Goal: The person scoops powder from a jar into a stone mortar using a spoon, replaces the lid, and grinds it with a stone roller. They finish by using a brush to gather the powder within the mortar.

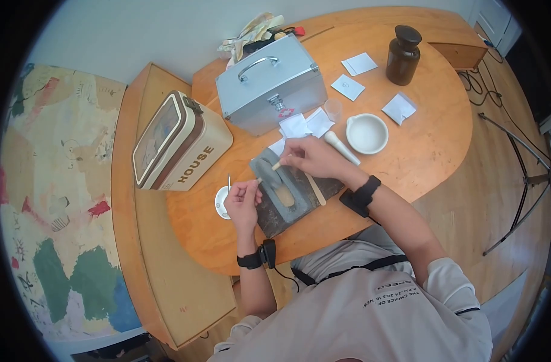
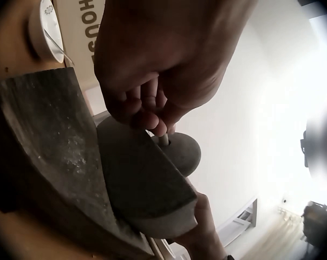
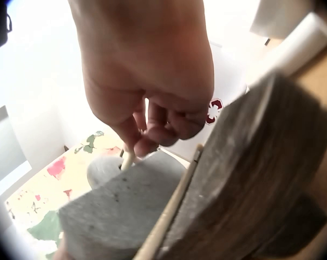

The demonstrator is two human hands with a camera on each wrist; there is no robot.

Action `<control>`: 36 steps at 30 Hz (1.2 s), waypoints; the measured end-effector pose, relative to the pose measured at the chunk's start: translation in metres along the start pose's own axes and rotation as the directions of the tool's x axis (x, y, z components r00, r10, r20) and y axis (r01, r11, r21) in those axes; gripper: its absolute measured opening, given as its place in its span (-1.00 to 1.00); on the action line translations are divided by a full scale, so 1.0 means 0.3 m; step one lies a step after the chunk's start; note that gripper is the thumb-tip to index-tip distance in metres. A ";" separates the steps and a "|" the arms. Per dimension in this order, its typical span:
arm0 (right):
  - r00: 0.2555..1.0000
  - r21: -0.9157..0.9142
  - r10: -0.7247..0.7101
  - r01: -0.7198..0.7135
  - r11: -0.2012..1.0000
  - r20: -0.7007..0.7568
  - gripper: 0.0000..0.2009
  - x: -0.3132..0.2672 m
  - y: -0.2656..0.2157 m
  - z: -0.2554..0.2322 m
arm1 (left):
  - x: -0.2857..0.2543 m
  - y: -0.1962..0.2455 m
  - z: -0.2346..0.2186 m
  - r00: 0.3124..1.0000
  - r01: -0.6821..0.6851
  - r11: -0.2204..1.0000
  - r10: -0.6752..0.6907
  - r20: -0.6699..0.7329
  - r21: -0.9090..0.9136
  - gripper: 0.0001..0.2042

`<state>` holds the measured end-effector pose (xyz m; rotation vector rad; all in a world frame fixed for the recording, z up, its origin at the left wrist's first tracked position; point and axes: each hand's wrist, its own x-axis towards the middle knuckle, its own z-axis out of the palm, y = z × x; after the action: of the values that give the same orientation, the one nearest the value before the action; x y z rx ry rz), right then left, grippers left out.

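A grey stone grinding trough [image 1: 292, 208] lies on a dark stone slab [image 1: 272, 224], with tan powder [image 1: 285, 195] in its hollow. Upright in the trough stands a round grinding wheel [image 2: 186, 154], a short wooden axle through its middle. My left hand [image 1: 244, 202] pinches one end of that axle between thumb and fingers. On the wheel's other side, my right hand [image 1: 314, 160] pinches the opposite axle end [image 3: 128, 161]. Beside the trough, a flat wooden stick [image 1: 316, 190] lies on the slab.
Left of the slab is a small white dish [image 1: 222, 204] with a thin utensil. A white mortar [image 1: 367, 134] and pestle [image 1: 342, 148] stand right. Behind are a metal case [image 1: 272, 84], paper packets [image 1: 348, 87] and a brown jar [image 1: 403, 57]. A cream HOUSE box [image 1: 194, 151] stands left.
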<state>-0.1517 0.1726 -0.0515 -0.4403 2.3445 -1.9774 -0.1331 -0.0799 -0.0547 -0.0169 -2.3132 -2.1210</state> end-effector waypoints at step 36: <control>0.994 -0.063 -0.050 0.056 0.996 0.096 -0.83 0.025 0.031 -0.009 | -0.003 -0.013 -0.007 0.992 -0.092 0.995 0.095 0.078 -0.034 -0.92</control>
<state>-0.1611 0.1748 -0.0589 -0.5922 2.3689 -1.8614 -0.1323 -0.0822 -0.0584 -0.2096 -2.2730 -2.1476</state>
